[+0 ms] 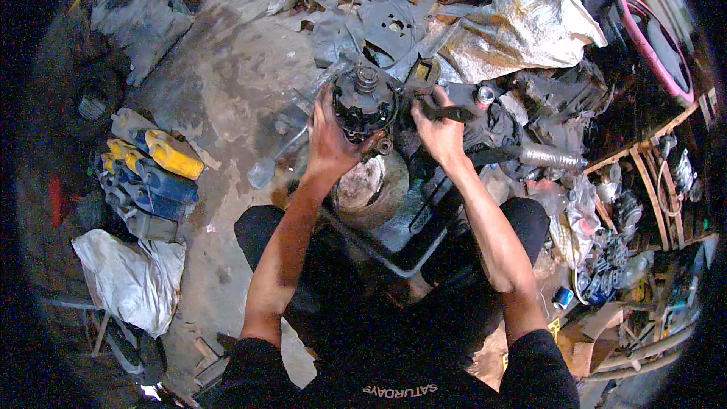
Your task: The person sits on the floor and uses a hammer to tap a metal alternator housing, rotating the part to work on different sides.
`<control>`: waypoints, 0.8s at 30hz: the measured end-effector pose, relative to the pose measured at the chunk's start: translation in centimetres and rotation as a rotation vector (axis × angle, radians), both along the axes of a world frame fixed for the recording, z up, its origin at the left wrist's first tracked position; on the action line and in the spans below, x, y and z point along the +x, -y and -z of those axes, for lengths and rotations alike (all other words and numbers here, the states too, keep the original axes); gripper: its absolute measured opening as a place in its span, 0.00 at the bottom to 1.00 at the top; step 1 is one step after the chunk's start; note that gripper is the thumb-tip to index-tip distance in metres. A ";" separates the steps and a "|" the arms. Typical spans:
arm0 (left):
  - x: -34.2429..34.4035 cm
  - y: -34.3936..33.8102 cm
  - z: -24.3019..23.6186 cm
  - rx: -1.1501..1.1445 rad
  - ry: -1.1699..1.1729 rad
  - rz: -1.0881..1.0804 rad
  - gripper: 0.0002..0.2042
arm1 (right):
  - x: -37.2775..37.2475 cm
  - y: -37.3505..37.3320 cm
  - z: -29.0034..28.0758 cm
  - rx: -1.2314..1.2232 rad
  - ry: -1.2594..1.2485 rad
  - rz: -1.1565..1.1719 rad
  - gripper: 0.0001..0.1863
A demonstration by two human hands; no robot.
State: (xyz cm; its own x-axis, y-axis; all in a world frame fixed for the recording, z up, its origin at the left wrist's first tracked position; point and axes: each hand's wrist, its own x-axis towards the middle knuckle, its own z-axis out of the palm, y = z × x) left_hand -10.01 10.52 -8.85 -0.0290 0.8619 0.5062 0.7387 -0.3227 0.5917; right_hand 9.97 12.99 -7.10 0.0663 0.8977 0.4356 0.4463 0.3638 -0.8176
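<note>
**Left hand cupping the dark round part, right hand clasping a dark slim piece!**

Both your forearms are angling inward between your knees. Your left hand is curving around the part's left side, fingers lying up along the rim, thumb pointing right across the near edge. Your right hand is bending its fingers around the slim piece, one end jutting out to the right. Both grips are holding something, then.

Shadow is blurring the slim piece, so its kind is hard to make out, and the part is hiding its own underside; you can't tell whether it's resting on anything. It's sitting just beyond your left palm, left of your right hand, its coil spring showing on top. A round disc is lying nearer your body.
</note>
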 end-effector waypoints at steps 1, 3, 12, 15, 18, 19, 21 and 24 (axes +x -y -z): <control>-0.2 0.2 -0.2 -0.040 -0.064 -0.028 0.57 | -0.5 0.5 0.3 0.078 0.061 -0.112 0.15; -0.2 0.5 -0.2 -0.119 -0.177 -0.077 0.58 | -1.2 2.1 1.7 0.235 0.200 -0.328 0.16; 0.0 0.9 1.2 0.003 -0.249 0.057 0.64 | -0.9 2.7 2.1 0.340 0.137 -0.246 0.15; 0.4 3.6 -0.5 0.016 -0.304 0.133 0.63 | -0.3 1.4 -1.1 -0.102 0.279 -0.133 0.22; 0.1 2.6 0.4 -0.003 -0.311 0.125 0.59 | -1.1 3.3 1.3 0.071 0.230 -0.216 0.21; -0.2 2.8 0.4 0.006 -0.321 0.136 0.58 | -1.3 4.6 0.1 0.081 0.271 -0.274 0.21; -0.1 2.5 0.4 0.133 -0.241 0.200 0.55 | -0.5 2.1 0.9 -0.074 0.159 -0.321 0.17; -0.4 2.9 0.4 0.202 -0.209 0.212 0.52 | -0.7 2.3 -0.7 -0.112 0.198 -0.203 0.13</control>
State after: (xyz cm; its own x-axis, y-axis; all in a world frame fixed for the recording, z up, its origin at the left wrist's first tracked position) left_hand -10.37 7.63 -9.21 0.2621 0.7197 0.6429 0.7409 -0.5769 0.3438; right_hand 9.26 10.73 -6.44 -0.1960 0.9270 0.3199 0.5283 0.3746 -0.7619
